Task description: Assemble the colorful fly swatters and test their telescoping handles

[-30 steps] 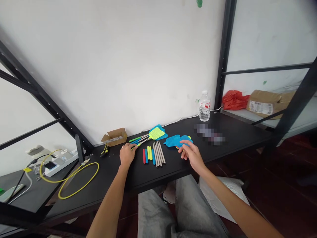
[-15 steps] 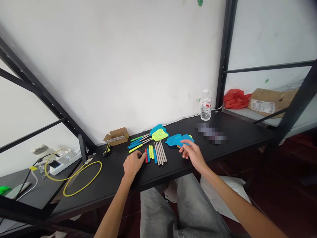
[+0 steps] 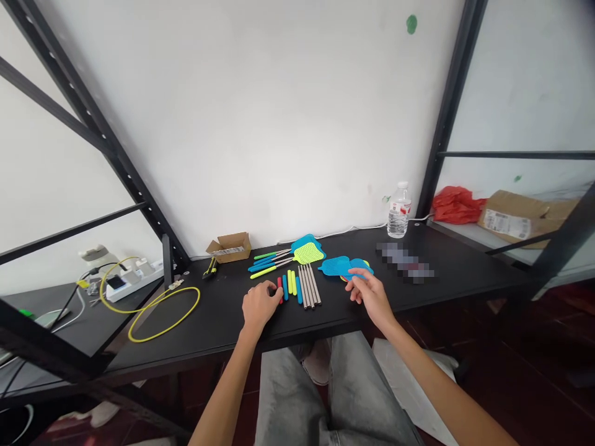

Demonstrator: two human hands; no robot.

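Observation:
My left hand [image 3: 260, 305] rests on the black table with bent fingers, its thumb beside a red handle grip [image 3: 279, 286]; thumb and index finger stand apart. Right of it lie a blue grip [image 3: 285, 288], yellow-green grips [image 3: 291, 282] and a second blue grip [image 3: 299, 290], then several metal rods [image 3: 310, 288] side by side. My right hand [image 3: 370, 297] hovers, loosely curled with fingers apart, at the near edge of the loose blue fly swatter heads [image 3: 335, 266]. Behind the grips lie several assembled fly swatters, a yellow-green one [image 3: 309, 253] on top.
An open cardboard box [image 3: 230, 248] and a black-and-yellow tool [image 3: 211, 269] lie at the back left. A yellow cable [image 3: 198, 303] loops on the left, near a power strip [image 3: 134, 280]. A water bottle [image 3: 398, 214] stands at the back right, behind a blurred patch.
The camera view has tilted and shifted, so the table contents appear further right. Both hands keep nearly the same place relative to the grips and the swatter heads.

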